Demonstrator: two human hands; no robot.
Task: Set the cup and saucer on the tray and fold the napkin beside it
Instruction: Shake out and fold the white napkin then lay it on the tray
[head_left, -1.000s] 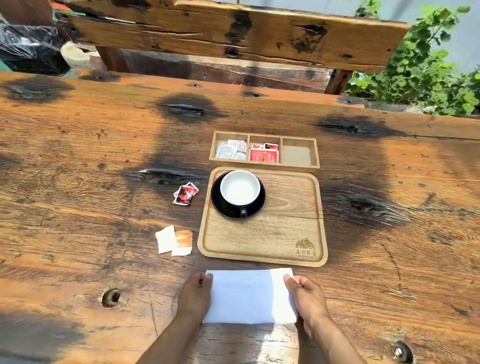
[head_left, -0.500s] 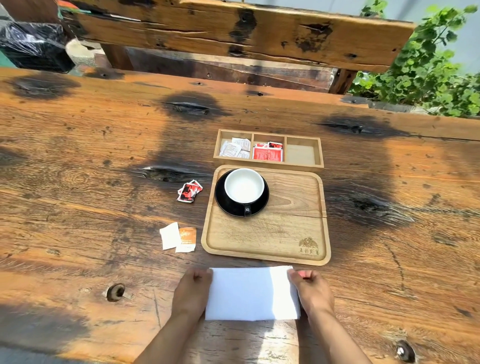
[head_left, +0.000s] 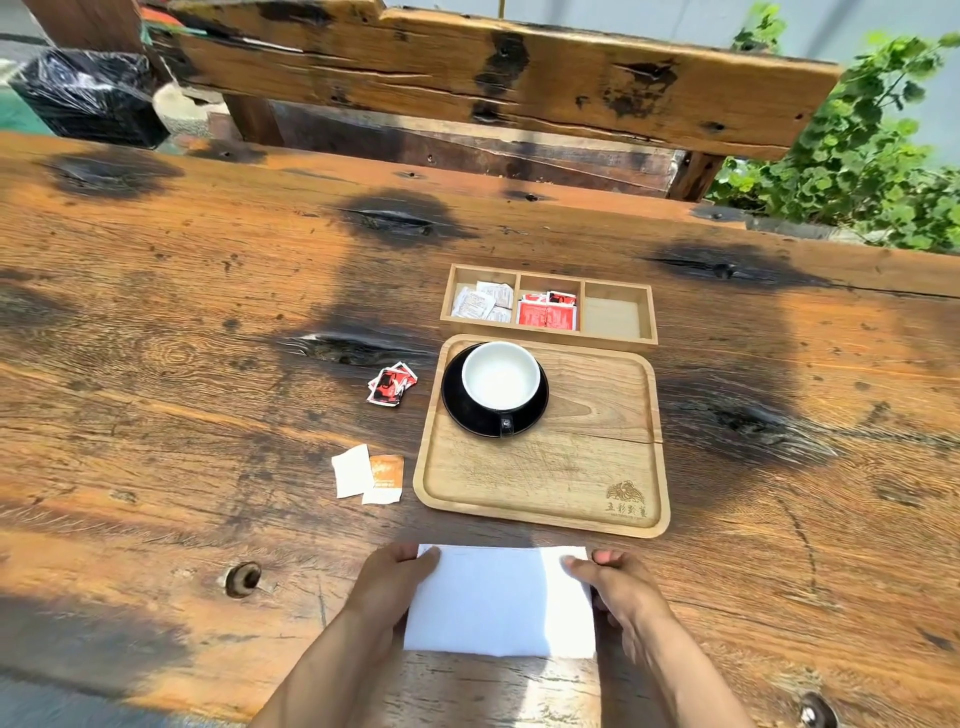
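A white cup (head_left: 501, 375) sits on a black saucer (head_left: 535, 415) in the far left corner of the wooden tray (head_left: 550, 483). In front of the tray, near the table's front edge, lies a white napkin (head_left: 501, 600), folded into a flat rectangle. My left hand (head_left: 392, 579) holds its left edge with fingertips on the far left corner. My right hand (head_left: 621, 587) holds the right edge, fingertips at the far right corner.
A three-part wooden box (head_left: 618, 317) with white and red sachets stands behind the tray. Red sachets (head_left: 390, 384) and a white and orange sachet (head_left: 370, 473) lie left of the tray. A bench back and plants (head_left: 852, 150) are beyond the table.
Both hands slid forward along the napkin's side edges toward its far corners. The napkin stays flat in the same place. The cup, saucer and tray have not moved.
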